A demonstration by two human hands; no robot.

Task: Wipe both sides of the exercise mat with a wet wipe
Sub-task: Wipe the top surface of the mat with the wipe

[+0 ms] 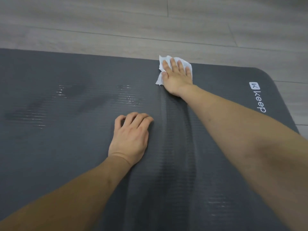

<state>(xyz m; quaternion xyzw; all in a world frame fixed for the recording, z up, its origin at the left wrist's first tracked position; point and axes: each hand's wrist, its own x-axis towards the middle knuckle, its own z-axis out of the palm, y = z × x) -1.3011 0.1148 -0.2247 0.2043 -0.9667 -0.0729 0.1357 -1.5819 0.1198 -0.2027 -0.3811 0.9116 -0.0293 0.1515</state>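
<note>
Grey wood-look floor (116, 22), dark grey exercise mat (66, 155) laid flat on it, filling most of the view; logo print (257, 99) near the rounded far-right corner

Right hand (177, 77) is spread flat, fingers straight, pressing the white wet wipe (162, 64) onto the mat right at its far edge; part of the wipe pokes out past the fingertips. Left hand (131, 137) sits nearer, knuckles up, fingers curled with tips on the mat, holding nothing, looks like it's bracing

Wet streaks (130, 97) glint left of the wipe, and a darker damp band runs from the right hand back toward the camera. So top face looks partly wiped, underside not yet

Handling guess: ribbed foam, soft, light, floppy, grippy when dry, slicker where wet. For the flip, take a long edge or corner with both hands and fold it over. Wipe is thin and crumples, so keep the palm flat on it
</note>
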